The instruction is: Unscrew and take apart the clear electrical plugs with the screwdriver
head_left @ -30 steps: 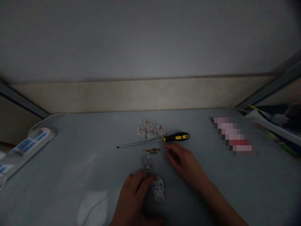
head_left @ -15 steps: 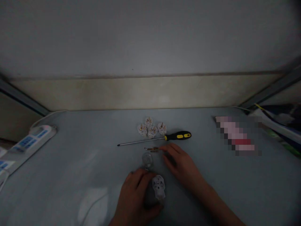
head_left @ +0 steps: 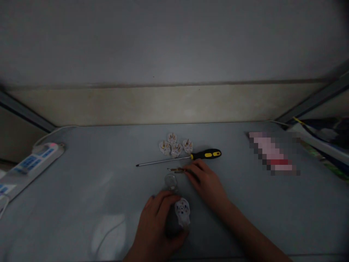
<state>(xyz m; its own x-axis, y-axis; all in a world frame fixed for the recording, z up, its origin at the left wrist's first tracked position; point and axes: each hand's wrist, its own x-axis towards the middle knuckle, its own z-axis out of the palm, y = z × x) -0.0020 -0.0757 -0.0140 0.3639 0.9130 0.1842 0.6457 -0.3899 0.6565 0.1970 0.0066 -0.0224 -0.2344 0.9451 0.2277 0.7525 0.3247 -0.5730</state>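
Note:
A white plastic plug shell (head_left: 182, 212) with several holes in its face is gripped between the thumb and fingers of my left hand (head_left: 156, 222). Just above that hand a clear plastic cover (head_left: 171, 181) lies on the table. Small brass pins (head_left: 176, 170) lie side by side beyond the cover. The fingertips of my right hand (head_left: 207, 183) pinch at the right end of these pins, partly covering them. A long screwdriver (head_left: 205, 154) with a black and yellow handle lies just past the right hand, its shaft pointing left.
Several plugs (head_left: 176, 149) with brass prongs upward sit in a cluster behind the screwdriver. A white power strip (head_left: 35, 163) lies at the left. At the right are a blurred pink item (head_left: 268, 149) and a pile of papers (head_left: 313, 138). A wall (head_left: 174, 105) closes the back.
My right hand's fingers have drawn together at the brass pins. My left hand keeps its grip on the plug shell. The whole view has shifted slightly.

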